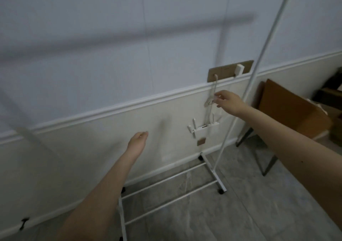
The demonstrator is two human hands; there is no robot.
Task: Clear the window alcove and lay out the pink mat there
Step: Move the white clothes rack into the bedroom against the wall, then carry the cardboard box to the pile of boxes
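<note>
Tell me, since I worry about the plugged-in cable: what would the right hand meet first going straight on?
Probably the white cable hanging from the wall socket plate; the right hand already seems near it, though depth is unclear.

One view only, from a camera worn on the person's head, so no second view shares the scene. It looks forward and down at a wall (92,37) close ahead, tilted so the wall's moulding (129,104) runs uphill to the right. The wide lens bends straight lines near the edges. Both bare forearms reach in from the bottom corners toward the wall. The rack (209,168) stands against the wall, near the camera; its pole crosses the upper right corner. Floor (259,203) fills the lower right, below the rack.
</note>
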